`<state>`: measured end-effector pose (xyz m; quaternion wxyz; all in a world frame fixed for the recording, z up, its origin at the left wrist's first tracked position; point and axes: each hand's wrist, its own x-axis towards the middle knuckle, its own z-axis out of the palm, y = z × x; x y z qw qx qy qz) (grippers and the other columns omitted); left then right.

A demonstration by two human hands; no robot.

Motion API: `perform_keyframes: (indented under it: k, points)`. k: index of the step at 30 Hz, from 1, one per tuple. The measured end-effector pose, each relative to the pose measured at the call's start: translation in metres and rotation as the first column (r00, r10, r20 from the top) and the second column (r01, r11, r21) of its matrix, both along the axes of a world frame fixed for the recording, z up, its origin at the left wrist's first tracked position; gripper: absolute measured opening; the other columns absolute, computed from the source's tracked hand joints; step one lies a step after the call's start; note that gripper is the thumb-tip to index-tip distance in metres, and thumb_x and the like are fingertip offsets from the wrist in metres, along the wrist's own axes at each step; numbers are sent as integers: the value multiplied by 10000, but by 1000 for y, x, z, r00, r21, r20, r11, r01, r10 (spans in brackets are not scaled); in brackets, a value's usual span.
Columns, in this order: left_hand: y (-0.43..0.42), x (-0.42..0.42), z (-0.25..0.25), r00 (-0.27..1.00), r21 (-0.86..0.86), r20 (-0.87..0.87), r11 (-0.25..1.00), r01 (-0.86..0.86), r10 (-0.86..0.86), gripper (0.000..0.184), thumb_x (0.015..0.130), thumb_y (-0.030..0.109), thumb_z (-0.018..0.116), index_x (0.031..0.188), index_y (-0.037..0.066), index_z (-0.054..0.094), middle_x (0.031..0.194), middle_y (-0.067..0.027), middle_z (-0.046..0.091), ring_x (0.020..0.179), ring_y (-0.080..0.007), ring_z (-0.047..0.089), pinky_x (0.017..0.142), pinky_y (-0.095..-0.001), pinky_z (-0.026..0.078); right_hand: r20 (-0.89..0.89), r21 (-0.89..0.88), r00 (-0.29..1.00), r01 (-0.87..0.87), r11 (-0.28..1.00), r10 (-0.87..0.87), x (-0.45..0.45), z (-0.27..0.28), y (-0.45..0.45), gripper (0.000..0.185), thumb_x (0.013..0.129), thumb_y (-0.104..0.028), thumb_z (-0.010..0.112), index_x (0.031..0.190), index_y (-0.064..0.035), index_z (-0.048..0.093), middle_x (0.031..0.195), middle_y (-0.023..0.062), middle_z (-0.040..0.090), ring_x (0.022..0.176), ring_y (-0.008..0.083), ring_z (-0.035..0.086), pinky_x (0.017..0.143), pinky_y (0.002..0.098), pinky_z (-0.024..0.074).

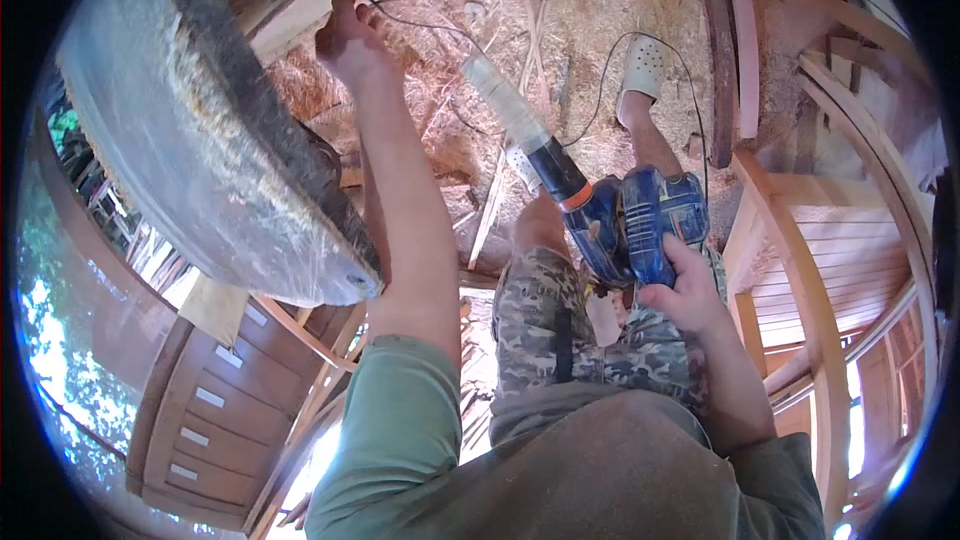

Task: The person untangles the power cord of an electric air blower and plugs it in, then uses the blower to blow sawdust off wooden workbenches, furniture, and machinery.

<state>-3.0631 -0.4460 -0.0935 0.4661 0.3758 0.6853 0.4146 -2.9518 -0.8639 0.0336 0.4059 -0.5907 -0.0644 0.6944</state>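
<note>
My right hand (688,290) is wrapped round the handle of a dusty blue handheld blower (610,225), held above my lap. An orange ring and a black tube lead to its clear, tape-wrapped nozzle (500,95), which points forward and left toward the floor. My left arm is stretched far forward. At its end my left hand (355,40) has curled fingers beside a wooden beam (300,20) and a thin dark cable (425,25). Whether anything is in those fingers is hidden. Close to my left forearm hangs a large grey sawdust-covered machine housing (200,140).
Sawdust and wood strips cover the floor (590,0). A cable loops near my white clog (645,65). Curved wooden frames (800,290) and a slatted panel (830,270) stand at the right. A brown wooden panel (215,415) is at the lower left.
</note>
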Motion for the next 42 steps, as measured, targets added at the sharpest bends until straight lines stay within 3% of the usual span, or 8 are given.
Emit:
perform_keyframes:
  k: [3, 5, 8, 14, 19, 27, 33, 42]
  points:
    - [-27, -34, -5, 999, -122, -24, 992, -35, 32, 289, 893, 244, 622, 917, -43, 645, 829, -114, 624, 735, -196, 566, 687, -374, 480, -21, 2, 998, -61, 998, 61, 7, 19, -11, 551, 766, -363, 831, 1083, 3, 567, 927, 18, 574, 869, 92, 473, 793, 254, 436]
    - [-61, -83, -17, 871, -314, -388, 932, 183, -302, 381, 907, 317, 599, 890, -61, 640, 811, -156, 628, 743, -228, 585, 710, -400, 485, -19, -17, 992, -121, 992, 121, 26, 50, -2, 567, 754, -372, 828, 1089, 13, 581, 926, 35, 593, 881, 103, 503, 798, 282, 450]
    - [-137, -115, 40, 611, -684, -290, 606, 406, -737, 184, 850, 157, 660, 987, 35, 654, 863, -35, 633, 807, -150, 601, 700, -332, 512, -13, -44, 955, -295, 954, 295, 62, 107, -5, 564, 755, -358, 823, 1104, 23, 598, 972, 59, 623, 922, 122, 538, 808, 311, 461]
    - [-230, -140, 189, 284, -548, -315, 418, 725, -906, 254, 770, 205, 717, 962, 38, 720, 976, -195, 695, 973, -333, 670, 894, -397, 507, 302, -77, 668, -695, 715, 681, 134, 262, 33, 521, 757, -416, 790, 1016, 20, 674, 826, 102, 660, 798, 178, 620, 757, 341, 503]
    - [-204, -108, 256, 630, -484, -408, 741, 464, -661, 287, 850, 248, 598, 980, 18, 711, 948, -219, 689, 972, -369, 656, 871, -433, 507, 631, -222, 394, -734, 642, 668, 139, 309, 52, 557, 747, -535, 721, 987, -32, 700, 795, 196, 679, 795, 346, 686, 739, 429, 521]
    - [-186, -78, 285, 773, 51, -576, 932, 360, -267, 322, 887, 280, 546, 946, -1, 693, 1218, -202, 629, 1115, -369, 589, 956, -450, 463, 721, -207, 378, -682, 701, 581, 137, 372, 93, 519, 808, -489, 692, 978, 2, 695, 787, 151, 690, 732, 258, 677, 703, 386, 517]
    - [-148, -68, 278, 587, -115, -718, 895, 431, -375, 418, 902, 319, 532, 1002, -67, 657, 1578, -216, 190, 1462, -397, 177, 1158, -599, 174, 674, -230, 474, -594, 771, 566, 126, 387, 128, 495, 865, -451, 668, 939, 38, 677, 740, 97, 650, 664, 174, 619, 633, 330, 498]
    - [-67, -64, 277, 501, -55, -752, 798, 600, -428, 429, 891, 331, 527, 967, -57, 694, 1598, -187, 167, 1468, -411, 149, 1155, -627, 129, 742, -332, 513, -278, 901, 431, 124, 394, 168, 483, 931, -472, 600, 827, -3, 655, 652, 26, 575, 541, 117, 544, 500, 288, 452]
